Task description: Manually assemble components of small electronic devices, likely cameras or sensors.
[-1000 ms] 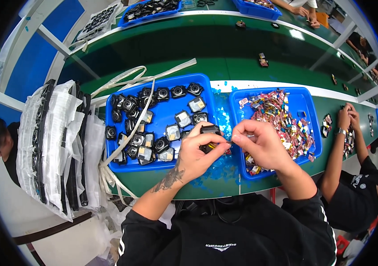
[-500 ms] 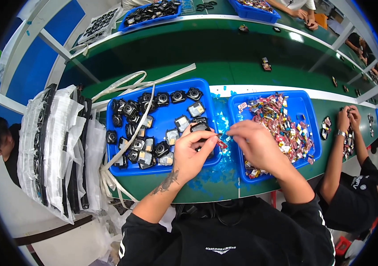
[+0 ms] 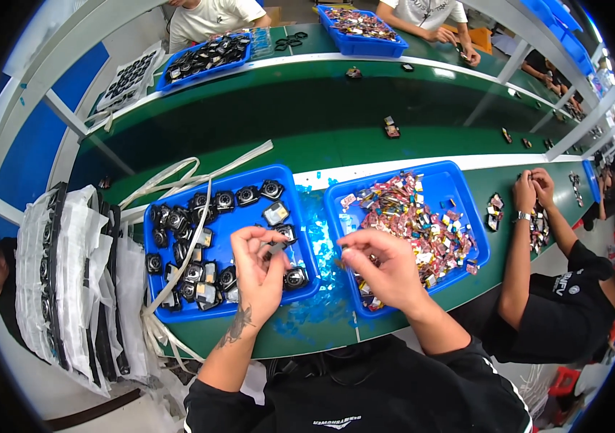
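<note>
Green bench (image 3: 322,339) runs below the left hand (image 3: 257,274) and right hand (image 3: 388,270) on my screen. A blue tray (image 3: 247,222) lies under the left hand, a second blue tray (image 3: 441,186) under the right, whose fingertips meet; whether they grip anything I cannot tell. Black round-faced units (image 3: 247,195) lie beyond the left hand, its thumb and forefinger closed about a small grey piece (image 3: 276,247).

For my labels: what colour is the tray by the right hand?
The tray is blue, seen best in the head view.
</note>
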Motion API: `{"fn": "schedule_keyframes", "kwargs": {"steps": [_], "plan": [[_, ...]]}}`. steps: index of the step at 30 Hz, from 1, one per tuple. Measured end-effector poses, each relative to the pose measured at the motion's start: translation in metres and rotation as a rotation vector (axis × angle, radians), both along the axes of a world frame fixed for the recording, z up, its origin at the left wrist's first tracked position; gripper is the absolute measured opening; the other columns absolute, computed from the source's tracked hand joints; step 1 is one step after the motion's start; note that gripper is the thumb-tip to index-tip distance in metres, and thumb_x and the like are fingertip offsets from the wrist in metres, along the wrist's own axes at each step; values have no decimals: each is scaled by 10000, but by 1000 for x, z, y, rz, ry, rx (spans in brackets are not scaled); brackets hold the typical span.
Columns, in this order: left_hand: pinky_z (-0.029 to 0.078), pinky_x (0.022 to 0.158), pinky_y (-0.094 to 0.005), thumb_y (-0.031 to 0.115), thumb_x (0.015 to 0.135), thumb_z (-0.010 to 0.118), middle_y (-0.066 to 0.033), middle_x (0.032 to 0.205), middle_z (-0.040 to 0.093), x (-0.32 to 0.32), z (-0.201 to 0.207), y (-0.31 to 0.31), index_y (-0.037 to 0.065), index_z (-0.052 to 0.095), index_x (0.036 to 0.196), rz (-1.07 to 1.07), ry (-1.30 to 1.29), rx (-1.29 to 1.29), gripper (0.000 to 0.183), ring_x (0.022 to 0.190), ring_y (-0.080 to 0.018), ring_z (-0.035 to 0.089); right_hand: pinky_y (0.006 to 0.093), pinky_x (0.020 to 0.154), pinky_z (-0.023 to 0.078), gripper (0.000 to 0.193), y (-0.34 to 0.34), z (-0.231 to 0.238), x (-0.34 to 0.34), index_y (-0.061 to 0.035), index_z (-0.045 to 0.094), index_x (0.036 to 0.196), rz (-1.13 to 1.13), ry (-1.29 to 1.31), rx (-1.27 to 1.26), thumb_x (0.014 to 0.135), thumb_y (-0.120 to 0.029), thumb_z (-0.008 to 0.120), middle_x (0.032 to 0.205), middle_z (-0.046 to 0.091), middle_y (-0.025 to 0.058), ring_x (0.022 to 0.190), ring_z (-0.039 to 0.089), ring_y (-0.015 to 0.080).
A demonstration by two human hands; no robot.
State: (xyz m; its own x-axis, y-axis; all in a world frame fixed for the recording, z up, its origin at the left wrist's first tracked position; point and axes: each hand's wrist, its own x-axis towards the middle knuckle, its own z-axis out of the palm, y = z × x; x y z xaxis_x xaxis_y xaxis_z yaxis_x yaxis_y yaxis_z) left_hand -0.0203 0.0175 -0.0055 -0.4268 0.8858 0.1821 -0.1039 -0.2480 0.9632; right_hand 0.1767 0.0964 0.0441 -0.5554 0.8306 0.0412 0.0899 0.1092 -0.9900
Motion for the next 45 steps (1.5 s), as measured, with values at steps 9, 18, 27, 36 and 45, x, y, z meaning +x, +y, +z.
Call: {"fn": "schedule_keyframes", "kwargs": {"steps": [9, 18, 27, 36, 45], "plan": [[525, 645, -225, -23, 867, 638, -56, 865, 658, 13, 13, -5, -8, 625, 1102, -198, 417, -221, 235, 758, -83, 629, 328, 778, 556, 103, -11, -4, -7, -17, 657, 977, 235, -185, 210, 874, -20, 666, 1052, 632, 136, 935, 666, 228], [553, 824, -279, -13, 922, 608, -124, 1113, 656, 26, 12, -6, -80, 571, 1261, -295, -466, -133, 347, 953, -168, 664, 283, 755, 612, 122, -9, -10, -14, 18, 664, 1005, 9, 111, 6, 883, 5, 652, 1105, 607, 113, 955, 649, 177], [590, 807, -323, 29, 938, 611, -181, 1140, 667, 23, -1, -9, -69, 604, 1204, -221, -433, -85, 284, 943, -210, 688, 298, 625, 514, 190, -17, 19, -7, -29, 724, 966, 26, -78, 402, 786, 33, 720, 833, 666, 99, 706, 646, 207], [550, 908, -330, -72, 892, 626, -201, 1208, 628, 27, -8, -12, -103, 576, 1238, -264, -334, 91, 351, 1062, -224, 640, 305, 545, 489, 166, -25, 25, -20, -13, 703, 960, -74, -141, 509, 798, 23, 710, 790, 660, 108, 641, 638, 230], [543, 920, -320, -102, 872, 634, -202, 1221, 621, 27, -8, -13, -108, 573, 1246, -285, -319, 102, 379, 1063, -207, 638, 343, 538, 482, 89, -23, 27, -21, -33, 676, 859, -85, -216, 488, 787, 6, 709, 770, 664, 91, 621, 631, 264]]}}
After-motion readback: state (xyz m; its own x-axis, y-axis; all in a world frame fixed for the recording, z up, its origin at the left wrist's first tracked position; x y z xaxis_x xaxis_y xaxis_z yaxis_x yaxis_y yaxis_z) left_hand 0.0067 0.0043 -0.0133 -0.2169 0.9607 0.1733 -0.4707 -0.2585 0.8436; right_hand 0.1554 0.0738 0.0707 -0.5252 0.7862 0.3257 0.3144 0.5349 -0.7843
